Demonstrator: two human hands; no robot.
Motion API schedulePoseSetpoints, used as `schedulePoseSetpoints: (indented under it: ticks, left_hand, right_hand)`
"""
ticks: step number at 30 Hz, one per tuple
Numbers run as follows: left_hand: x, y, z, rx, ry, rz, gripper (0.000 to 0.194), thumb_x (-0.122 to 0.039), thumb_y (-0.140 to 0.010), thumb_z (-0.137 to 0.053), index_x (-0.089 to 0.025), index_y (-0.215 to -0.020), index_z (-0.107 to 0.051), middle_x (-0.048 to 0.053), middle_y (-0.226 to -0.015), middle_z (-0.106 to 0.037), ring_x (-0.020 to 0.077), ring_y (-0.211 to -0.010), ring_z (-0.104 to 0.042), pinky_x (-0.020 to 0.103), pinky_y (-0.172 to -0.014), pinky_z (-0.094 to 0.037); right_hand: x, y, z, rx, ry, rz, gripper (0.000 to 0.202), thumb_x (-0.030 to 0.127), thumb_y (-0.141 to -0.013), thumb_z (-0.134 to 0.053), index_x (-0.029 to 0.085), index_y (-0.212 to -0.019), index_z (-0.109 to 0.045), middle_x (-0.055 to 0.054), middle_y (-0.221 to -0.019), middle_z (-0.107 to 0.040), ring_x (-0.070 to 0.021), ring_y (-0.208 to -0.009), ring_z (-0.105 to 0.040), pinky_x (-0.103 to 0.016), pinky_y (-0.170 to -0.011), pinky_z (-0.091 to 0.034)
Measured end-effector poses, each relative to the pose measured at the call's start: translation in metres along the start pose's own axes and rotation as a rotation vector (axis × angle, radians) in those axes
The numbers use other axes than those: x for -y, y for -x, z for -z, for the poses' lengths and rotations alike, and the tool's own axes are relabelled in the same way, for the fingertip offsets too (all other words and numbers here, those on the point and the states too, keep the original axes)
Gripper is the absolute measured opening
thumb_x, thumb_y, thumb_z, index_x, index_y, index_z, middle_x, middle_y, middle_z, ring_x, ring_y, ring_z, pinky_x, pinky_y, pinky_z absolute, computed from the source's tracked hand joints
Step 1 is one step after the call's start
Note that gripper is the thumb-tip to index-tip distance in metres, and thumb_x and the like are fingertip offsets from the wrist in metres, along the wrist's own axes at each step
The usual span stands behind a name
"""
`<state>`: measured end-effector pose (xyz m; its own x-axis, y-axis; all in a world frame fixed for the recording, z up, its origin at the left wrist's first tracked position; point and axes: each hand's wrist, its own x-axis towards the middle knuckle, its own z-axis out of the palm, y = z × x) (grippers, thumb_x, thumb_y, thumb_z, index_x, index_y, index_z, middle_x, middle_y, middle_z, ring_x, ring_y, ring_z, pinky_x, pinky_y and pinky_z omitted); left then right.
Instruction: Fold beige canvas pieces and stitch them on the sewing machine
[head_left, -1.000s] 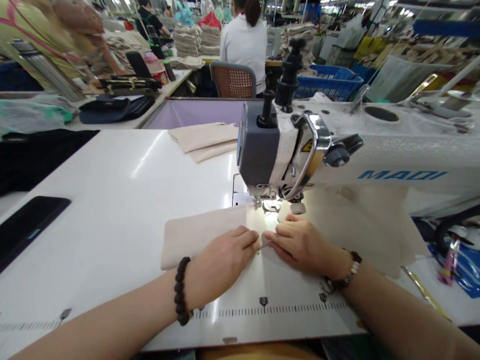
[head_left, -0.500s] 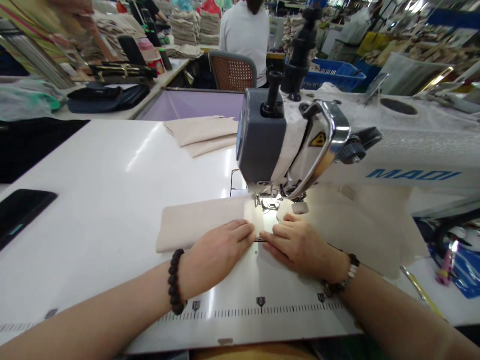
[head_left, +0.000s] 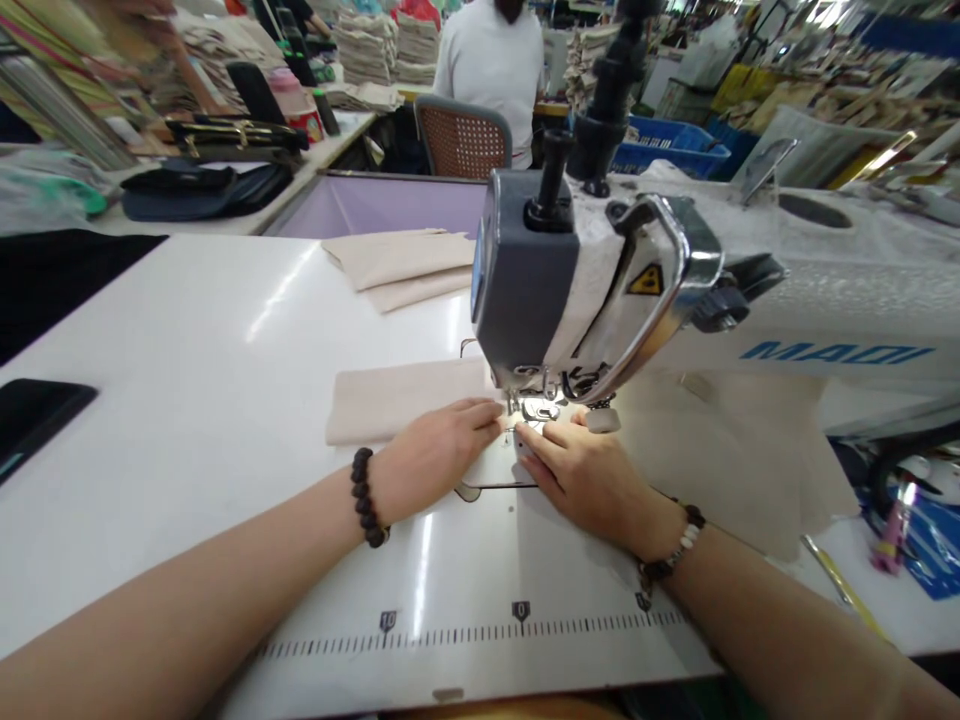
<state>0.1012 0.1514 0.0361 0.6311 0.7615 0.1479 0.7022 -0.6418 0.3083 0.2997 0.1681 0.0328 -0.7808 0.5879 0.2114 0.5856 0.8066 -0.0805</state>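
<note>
A folded strip of beige fabric [head_left: 401,398] lies flat on the white sewing table, its right end at the needle and presser foot of a sewing machine [head_left: 525,290]. My left hand [head_left: 446,445] presses its fingers together on the strip's near right part, gripping it against the table. Across from it, my right hand [head_left: 585,475] has its fingertips closed at the strip's right end, beside the lit needle plate [head_left: 540,410]. The fingers partly hide that end of the cloth. Under the machine arm, a larger beige piece [head_left: 735,450] spreads out to the right.
Another folded beige piece [head_left: 409,262] lies behind the machine head. A black phone [head_left: 41,420] rests at the left, and yellow-handled tweezers [head_left: 844,585] at the right. Beyond the table are a chair [head_left: 465,140], a person in white and a blue crate [head_left: 671,147].
Both hands have moved away from me toward the needle, and the fabric strip has slid the same way with them. More of the needle plate's near edge now shows.
</note>
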Motion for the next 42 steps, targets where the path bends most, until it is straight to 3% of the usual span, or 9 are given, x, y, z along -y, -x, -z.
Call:
schedulePoseSetpoints:
  ticks: [9, 16, 19, 23, 28, 32, 35, 38, 42]
  left_hand:
    - [0.015, -0.014, 0.002, 0.059, -0.049, 0.048, 0.024, -0.013, -0.091, -0.036, -0.008, -0.103, -0.056, 0.011, -0.105, -0.059, 0.0168, -0.1, -0.056, 0.029, -0.093, -0.044]
    - [-0.001, -0.013, 0.01, 0.179, -0.24, 0.087, 0.027, -0.01, -0.089, -0.04, -0.007, -0.114, -0.05, 0.015, -0.115, -0.054, 0.0208, -0.108, -0.051, 0.034, -0.093, -0.042]
    - [-0.01, -0.01, 0.008, 0.201, -0.404, 0.206, 0.033, -0.009, -0.088, -0.038, -0.012, -0.12, -0.046, 0.017, -0.123, -0.049, 0.0266, -0.114, -0.046, 0.044, -0.091, -0.042]
    - [-0.005, -0.007, 0.01, 0.18, -0.477, 0.345, 0.035, -0.007, -0.088, -0.034, -0.014, -0.12, -0.045, 0.018, -0.123, -0.049, 0.0278, -0.115, -0.046, 0.042, -0.084, -0.047]
    - [0.021, 0.006, 0.073, -0.04, -0.093, 0.564, 0.042, -0.004, -0.081, -0.037, -0.01, -0.122, -0.043, 0.009, -0.094, -0.063, 0.0227, -0.089, -0.06, 0.039, -0.081, -0.048]
    - [0.034, 0.025, 0.111, -0.172, 0.256, 0.591, 0.038, -0.009, -0.084, -0.027, -0.011, -0.116, -0.047, 0.006, -0.1, -0.063, 0.0187, -0.09, -0.061, 0.036, -0.079, -0.05]
    - [0.033, 0.041, 0.091, -0.168, 0.466, 0.663, 0.037, -0.016, -0.083, -0.038, -0.01, -0.119, -0.045, 0.011, -0.102, -0.064, 0.0206, -0.085, -0.063, 0.037, -0.073, -0.054]
    - [0.018, 0.053, 0.053, -0.222, -0.031, 0.653, 0.047, -0.02, -0.079, -0.05, -0.006, -0.124, -0.041, 0.02, -0.124, -0.05, 0.0294, -0.105, -0.055, 0.046, -0.085, -0.049]
    - [-0.018, 0.047, 0.018, 0.009, -0.183, 0.213, 0.024, -0.017, -0.088, -0.042, -0.012, -0.106, -0.057, 0.012, -0.115, -0.057, 0.0227, -0.104, -0.055, 0.038, -0.09, -0.047]
  right_hand:
    - [0.0, -0.001, -0.001, 0.004, 0.004, -0.01, 0.024, 0.026, -0.088, -0.045, 0.013, -0.105, -0.057, -0.004, -0.074, -0.06, -0.0176, -0.068, -0.05, -0.03, -0.064, -0.03]
    - [0.001, -0.001, -0.001, -0.018, -0.002, -0.005, 0.023, 0.026, -0.088, -0.045, 0.014, -0.103, -0.058, -0.004, -0.074, -0.06, -0.0181, -0.068, -0.049, -0.03, -0.065, -0.03]
    - [0.001, -0.001, -0.002, -0.013, -0.007, -0.011, 0.023, 0.025, -0.088, -0.045, 0.014, -0.103, -0.058, -0.004, -0.075, -0.06, -0.0176, -0.068, -0.05, -0.03, -0.065, -0.03]
    - [0.001, -0.001, -0.001, 0.016, -0.014, -0.011, 0.023, 0.025, -0.089, -0.043, 0.014, -0.104, -0.057, -0.005, -0.077, -0.061, -0.0172, -0.069, -0.052, -0.03, -0.067, -0.03]
    - [0.001, 0.001, 0.002, 0.038, -0.021, -0.018, 0.022, 0.026, -0.088, -0.045, 0.015, -0.105, -0.056, -0.004, -0.076, -0.061, -0.0167, -0.066, -0.052, -0.03, -0.063, -0.029]
    - [0.001, 0.001, 0.004, 0.046, -0.01, -0.015, 0.021, 0.025, -0.087, -0.047, 0.016, -0.103, -0.056, -0.003, -0.075, -0.06, -0.0163, -0.066, -0.051, -0.03, -0.061, -0.026]
    - [0.001, 0.001, 0.005, 0.052, -0.01, -0.019, 0.021, 0.025, -0.087, -0.048, 0.016, -0.103, -0.057, -0.003, -0.076, -0.061, -0.0166, -0.068, -0.051, -0.029, -0.061, -0.026]
    - [0.001, 0.001, 0.004, 0.056, -0.017, -0.015, 0.022, 0.026, -0.088, -0.048, 0.016, -0.105, -0.057, -0.003, -0.077, -0.061, -0.0165, -0.069, -0.051, -0.029, -0.063, -0.027]
    - [-0.001, 0.003, 0.002, 0.042, -0.024, -0.009, 0.023, 0.027, -0.088, -0.048, 0.016, -0.105, -0.057, -0.003, -0.077, -0.06, -0.0165, -0.069, -0.05, -0.029, -0.064, -0.027]
